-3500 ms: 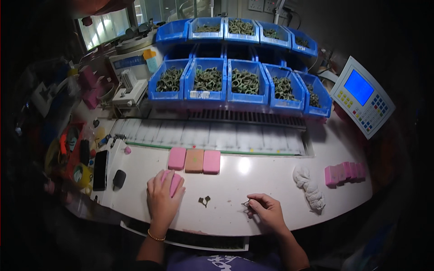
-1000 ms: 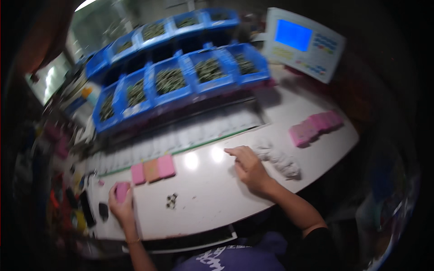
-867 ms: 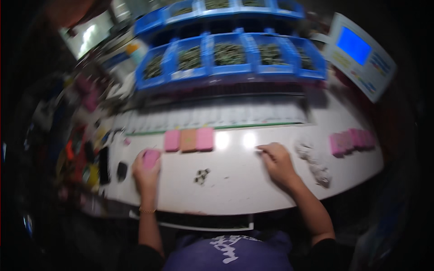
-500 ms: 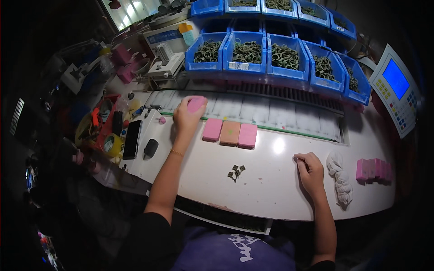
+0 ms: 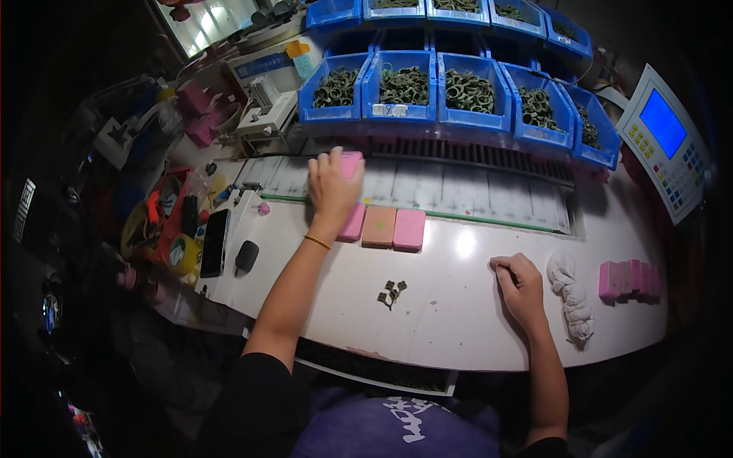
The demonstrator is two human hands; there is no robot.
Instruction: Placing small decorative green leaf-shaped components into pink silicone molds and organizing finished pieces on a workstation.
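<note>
My left hand [image 5: 334, 189] reaches to the far side of the white table, its fingers closed around a pink block [image 5: 351, 162] over the long pale panel. Below it, a row of three blocks lies side by side: a pink block [image 5: 352, 227] partly behind my wrist, a brown-orange block [image 5: 379, 227] and another pink block [image 5: 409, 229]. Nearer me sits a small dark metal branched piece [image 5: 392, 294], apart from both hands. My right hand [image 5: 523, 288] rests on the table at the right with curled fingers; whatever they may hold is hidden. Beside it lies a bunched white cloth [image 5: 571, 296].
Blue bins [image 5: 400, 111] of dark metal rings line the back. More pink blocks [image 5: 631, 279] stand at the far right, below a control panel [image 5: 666, 141] with a blue screen. Leftward are a phone [image 5: 214, 243], a dark rounded object [image 5: 246, 256] and a red tray [image 5: 169, 210].
My left hand has moved right and slightly farther away with the pink block, now above the left end of the row. My right hand stays put, while the whole view has shifted slightly.
</note>
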